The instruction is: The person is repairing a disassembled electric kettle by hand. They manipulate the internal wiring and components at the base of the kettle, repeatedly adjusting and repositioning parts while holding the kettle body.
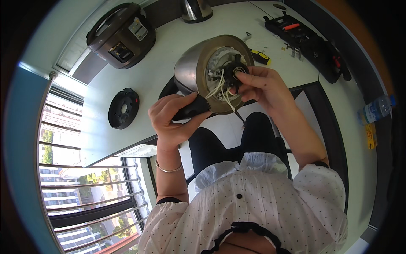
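A steel electric kettle [184, 70] lies tilted on its side near the desk's edge, its underside toward me, showing a metal base with white wires and a dark cable hanging down. My left hand [171, 116] is closed round the kettle's black handle [190, 108] at the lower left. My right hand [258, 84] pinches a round black fitting with a brass-coloured ring [230, 74] at the middle of the underside, thumb on the ring; some fingertips are hidden. A yellow-and-black tool handle [260, 57] lies just right of the kettle.
The white desk [97, 139] holds a round black base [116, 108], a brown cooker [120, 40], another steel kettle [196, 10], an open black toolkit [308, 46] and small metal bits. A water bottle [376, 110] lies at the right; a barred window [89, 190] is at the left.
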Demonstrator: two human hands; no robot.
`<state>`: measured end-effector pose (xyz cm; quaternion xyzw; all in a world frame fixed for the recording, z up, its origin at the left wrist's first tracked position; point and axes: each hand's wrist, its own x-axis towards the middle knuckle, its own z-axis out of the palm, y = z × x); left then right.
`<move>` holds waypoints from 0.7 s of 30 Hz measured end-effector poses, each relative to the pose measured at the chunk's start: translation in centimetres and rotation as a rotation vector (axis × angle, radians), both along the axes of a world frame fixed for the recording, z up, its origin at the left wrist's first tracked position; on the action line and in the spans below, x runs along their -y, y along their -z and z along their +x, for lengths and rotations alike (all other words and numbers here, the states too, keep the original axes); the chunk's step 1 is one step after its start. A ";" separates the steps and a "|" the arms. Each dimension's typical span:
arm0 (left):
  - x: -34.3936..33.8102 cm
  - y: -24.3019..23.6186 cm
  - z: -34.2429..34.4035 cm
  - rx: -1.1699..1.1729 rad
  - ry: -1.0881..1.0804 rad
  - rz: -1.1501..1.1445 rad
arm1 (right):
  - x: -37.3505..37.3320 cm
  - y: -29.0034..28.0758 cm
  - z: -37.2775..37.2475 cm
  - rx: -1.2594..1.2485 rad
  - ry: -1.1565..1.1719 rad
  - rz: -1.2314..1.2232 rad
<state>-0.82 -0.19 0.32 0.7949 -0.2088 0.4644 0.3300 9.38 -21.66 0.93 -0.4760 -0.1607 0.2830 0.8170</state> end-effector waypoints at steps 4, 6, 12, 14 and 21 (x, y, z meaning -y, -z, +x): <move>0.0 -0.2 -0.2 -0.028 -0.018 -0.014 | -0.3 0.1 0.1 0.253 0.055 -0.030; -0.1 0.0 -0.2 -0.018 -0.005 -0.019 | -0.3 0.1 0.8 0.448 0.088 -0.080; 0.1 -0.1 -0.1 -0.001 0.012 0.007 | 0.6 1.0 4.0 0.716 0.040 -0.107; 0.0 -0.1 -0.1 0.004 0.008 0.008 | 0.5 0.4 3.8 0.693 0.025 -0.111; 0.0 0.0 -0.1 -0.026 -0.038 -0.013 | 0.0 -0.6 0.7 0.067 -0.014 -0.042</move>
